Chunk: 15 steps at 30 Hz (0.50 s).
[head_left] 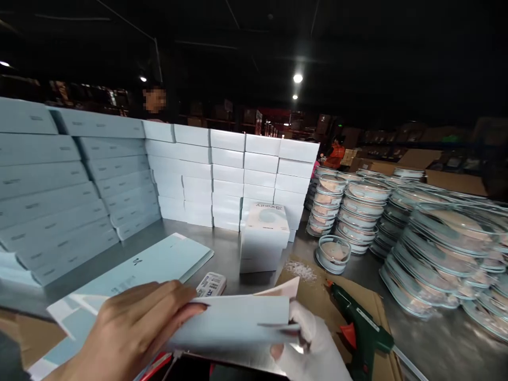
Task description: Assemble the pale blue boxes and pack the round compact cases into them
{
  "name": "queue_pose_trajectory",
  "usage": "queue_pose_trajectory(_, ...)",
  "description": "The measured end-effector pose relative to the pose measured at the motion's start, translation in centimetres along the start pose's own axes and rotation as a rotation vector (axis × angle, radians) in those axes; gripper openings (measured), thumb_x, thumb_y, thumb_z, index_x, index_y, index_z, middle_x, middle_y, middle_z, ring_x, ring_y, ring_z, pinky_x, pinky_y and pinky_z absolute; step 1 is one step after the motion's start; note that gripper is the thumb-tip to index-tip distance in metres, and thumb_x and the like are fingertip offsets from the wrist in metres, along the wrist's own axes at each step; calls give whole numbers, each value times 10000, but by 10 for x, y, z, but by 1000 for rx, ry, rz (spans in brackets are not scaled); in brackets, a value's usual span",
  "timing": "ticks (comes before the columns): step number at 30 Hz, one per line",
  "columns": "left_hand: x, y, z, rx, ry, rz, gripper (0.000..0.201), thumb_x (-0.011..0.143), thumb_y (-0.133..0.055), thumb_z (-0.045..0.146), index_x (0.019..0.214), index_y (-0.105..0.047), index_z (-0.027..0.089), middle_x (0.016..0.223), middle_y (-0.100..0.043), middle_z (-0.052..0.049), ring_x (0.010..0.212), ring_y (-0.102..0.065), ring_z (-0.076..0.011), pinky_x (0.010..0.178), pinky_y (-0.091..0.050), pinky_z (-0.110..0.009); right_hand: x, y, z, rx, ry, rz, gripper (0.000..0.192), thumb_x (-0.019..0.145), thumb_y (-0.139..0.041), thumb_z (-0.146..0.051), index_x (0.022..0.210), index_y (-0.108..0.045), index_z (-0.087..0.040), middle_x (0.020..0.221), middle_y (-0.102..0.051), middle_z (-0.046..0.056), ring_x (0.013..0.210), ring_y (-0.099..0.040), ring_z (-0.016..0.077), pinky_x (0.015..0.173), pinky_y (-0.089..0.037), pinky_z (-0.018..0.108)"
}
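Observation:
My left hand (pixel 135 323), bare, grips the left side of a partly folded light-blue carton (pixel 238 317), fingers over its top. At the carton's right end my right hand (pixel 317 344), in a white glove with a bare fingertip showing, closes on its edge beside the flaps. A pale flap sticks up there. Under and beyond my left hand lie flat light-blue cartons (pixel 159 262). A small white labelled packet (pixel 212 284) rests just behind the held carton. Past it stands a white box (pixel 264 238) with a swirl print on top.
Light-blue boxes (pixel 228 140) form a stacked wall at the back and left. Round clear containers (pixel 361 211) are piled at right, with a single one (pixel 333 254) nearer. A green glue gun (pixel 361 328) lies on cardboard (pixel 373 301) near white granules (pixel 301 271). A person (pixel 154 100) is behind.

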<state>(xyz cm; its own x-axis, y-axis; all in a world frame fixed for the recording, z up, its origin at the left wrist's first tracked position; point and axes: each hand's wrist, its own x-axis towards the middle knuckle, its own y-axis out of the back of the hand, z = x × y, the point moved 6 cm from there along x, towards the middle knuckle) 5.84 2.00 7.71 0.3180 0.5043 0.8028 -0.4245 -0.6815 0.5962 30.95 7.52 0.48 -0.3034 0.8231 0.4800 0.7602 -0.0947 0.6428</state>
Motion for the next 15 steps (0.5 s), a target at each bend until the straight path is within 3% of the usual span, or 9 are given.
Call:
queue_pose_trajectory(2, 4, -13, 0, -68, 55, -39, 211, 1076, -473, 391, 1004, -635, 276, 698, -693, 42, 522, -671, -166, 500, -452, -277, -16, -5, 26, 230, -242, -188, 334, 821, -747, -457, 1097, -753, -270, 922, -797, 21, 822, -760, 240, 716, -594, 273)
queue_pose_trajectory(4, 5, -27, 0, -122, 146, -67, 259, 1069, -463, 438, 1171, -658, 303, 902, -759, -6, 693, -745, -204, 617, -535, -278, -22, 10, 36, 301, -347, -167, 388, 824, -727, -556, 1078, -781, -268, 994, -802, 54, 911, -758, 271, 796, -603, 317)
queue_pose_trajectory(5, 4, -33, 3, -147, 176, -86, 357, 1034, -510, 508, 1324, -623, 333, 1094, -770, -49, 874, -768, -264, 751, -576, -326, -19, 20, 33, 301, -345, -142, 394, 840, -702, -582, 1060, -792, -269, 1029, -799, 67, 940, -752, 281, 830, -601, 342)
queue_pose_trajectory(7, 1, -47, 18, -223, 150, -194, 891, 840, -722, 650, 1599, -340, 385, 1506, -594, -123, 1269, -627, -433, 1048, -508, -523, -5, 37, 14, 323, -263, -179, 372, 897, -640, -571, 1068, -798, -281, 1038, -797, 64, 943, -745, 279, 849, -599, 367)
queue_pose_trajectory(9, -1, -61, 33, -362, 144, -366, 1356, 588, -924, 622, 1641, -107, 370, 1660, -393, -134, 1425, -457, -510, 1167, -388, -612, 11, 46, -13, 393, -161, -320, 328, 956, -582, -499, 1096, -787, -284, 1019, -797, 38, 944, -742, 260, 848, -594, 352)
queue_pose_trajectory(11, 0, -72, 38, -541, 236, -529, 1345, 523, -987, 494, 1618, -215, 387, 1636, -438, -105, 1390, -518, -485, 1150, -446, -559, 23, 54, -30, 358, -92, -396, 288, 984, -547, -428, 976, -779, -259, 880, -779, 13, 841, -736, 221, 767, -587, 301)
queue_pose_trajectory(13, 4, -83, 31, -693, 398, -627, 1072, 596, -963, 409, 1539, -453, 407, 1532, -589, -58, 1307, -618, -428, 1109, -506, -496, 31, 69, -32, 158, -14, -225, 259, 980, -561, -390, 837, -717, -241, 734, -709, -8, 692, -690, 175, 649, -556, 252)
queue_pose_trajectory(15, 11, -93, 19, -849, 560, -582, 815, 717, -886, 414, 1468, -574, 368, 1415, -695, -39, 1245, -669, -375, 1081, -531, -457, 29, 91, -26, -57, 64, 165, 150, 963, -610, -376, 963, -689, -249, 865, -720, 16, 792, -705, 190, 720, -578, 271)
